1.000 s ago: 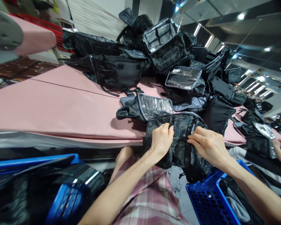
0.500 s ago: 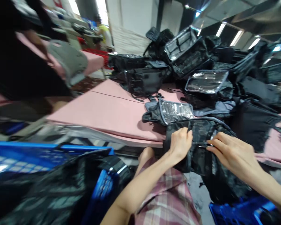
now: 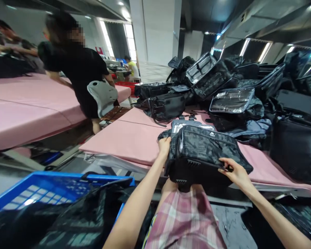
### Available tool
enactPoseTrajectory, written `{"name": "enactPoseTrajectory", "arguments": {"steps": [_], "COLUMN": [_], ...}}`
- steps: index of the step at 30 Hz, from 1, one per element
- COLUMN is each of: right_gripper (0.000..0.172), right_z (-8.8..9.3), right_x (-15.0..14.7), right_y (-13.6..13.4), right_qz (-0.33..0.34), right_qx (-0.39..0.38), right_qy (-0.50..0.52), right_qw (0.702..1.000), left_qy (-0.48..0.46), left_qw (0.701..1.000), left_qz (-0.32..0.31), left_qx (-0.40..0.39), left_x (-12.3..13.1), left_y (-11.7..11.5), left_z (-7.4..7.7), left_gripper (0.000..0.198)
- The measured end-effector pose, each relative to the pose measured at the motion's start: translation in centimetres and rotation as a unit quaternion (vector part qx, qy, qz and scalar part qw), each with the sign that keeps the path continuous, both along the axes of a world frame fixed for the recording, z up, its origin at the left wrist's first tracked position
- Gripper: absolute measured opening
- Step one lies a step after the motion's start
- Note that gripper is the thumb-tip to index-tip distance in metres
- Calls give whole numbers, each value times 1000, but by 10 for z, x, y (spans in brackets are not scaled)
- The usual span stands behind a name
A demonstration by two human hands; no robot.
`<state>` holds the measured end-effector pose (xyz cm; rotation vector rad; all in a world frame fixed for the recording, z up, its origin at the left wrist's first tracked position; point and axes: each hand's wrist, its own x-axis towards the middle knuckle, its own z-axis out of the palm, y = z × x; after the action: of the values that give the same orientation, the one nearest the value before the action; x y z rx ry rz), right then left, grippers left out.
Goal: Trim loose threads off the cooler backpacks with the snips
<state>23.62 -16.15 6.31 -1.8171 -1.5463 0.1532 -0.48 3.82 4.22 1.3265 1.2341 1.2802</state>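
I hold a black camouflage bag (image 3: 204,152) up at the near edge of the pink table (image 3: 124,138). My left hand (image 3: 164,145) grips its upper left corner. My right hand (image 3: 234,171) clasps its lower right edge, fingers curled over the rim. The bag's flat black base faces me and hides most of my palms. Behind it lies another bag with a silver lining (image 3: 182,125).
A big heap of black bags (image 3: 233,86) covers the far and right side of the table. A blue crate (image 3: 49,188) with dark bags stands at lower left. A person in black (image 3: 77,69) stands by a second pink table (image 3: 20,103) at left.
The camera swung left and up. I lifted and turned the bag from the table edge so its base faces me; both hands shifted from its front zipper to its outer edges.
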Motion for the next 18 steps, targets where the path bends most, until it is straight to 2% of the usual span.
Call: {"name": "enactPoseTrajectory", "arguments": {"steps": [2,5,8,12,15,18], "right_gripper": [29,28,25,25,34,31], "right_z": [-8,7,27,43,57,71], "right_x": [-1,-12,-30,-60,-83,-102], "right_y": [13,39,68,105,128,147], "right_qz": [-16,-3,42,63,81,96], "right_qx": [3,28,50,55,-5,-108], "right_qy": [49,60,7,-96,-209,-288], "right_qw": [999,998,998,992,975,947], "left_qy": [5,15,22,29,37,46], "left_qw": [1000,1000,999,999,998,998], "left_qz": [-1,-4,-10,-22,-29,-35], "left_qx": [5,14,21,26,30,29], "left_x": [-3,-3,-3,-7,-8,-8], "left_y": [2,0,0,0,-1,-4], "left_z": [-11,-25,-33,-39,-42,-45], "left_gripper": [32,34,33,30,30,29]}}
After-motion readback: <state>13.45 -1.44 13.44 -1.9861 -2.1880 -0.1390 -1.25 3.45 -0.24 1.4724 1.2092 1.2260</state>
